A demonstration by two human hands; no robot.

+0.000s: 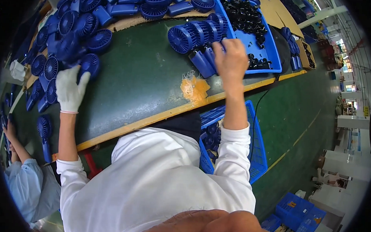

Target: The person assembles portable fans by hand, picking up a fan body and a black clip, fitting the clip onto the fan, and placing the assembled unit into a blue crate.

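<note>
My left hand (pixel 71 89), in a white glove, reaches the near edge of a heap of blue handheld fans (pixel 68 22). Its thumb stands apart from the fingers, beside one fan (pixel 89 65); the fingertips partly disappear against the heap. A fan just beyond them is smeared by motion. My bare right hand (pixel 231 62) is over the handles of a row of blue fans (pixel 196 36) lying side by side. Its fingers curl downward, and what they may hold is hidden. Close to its right is a blue tray (pixel 253 41) with many small black parts (pixel 242 15).
The green tabletop (pixel 134 69) has a yellow edge and a torn orange patch (pixel 194 88). Below the edge stands a blue crate (pixel 255 159) with blue parts. A black cable hangs by the tray. At left, a person in light blue (pixel 27 188) works nearby.
</note>
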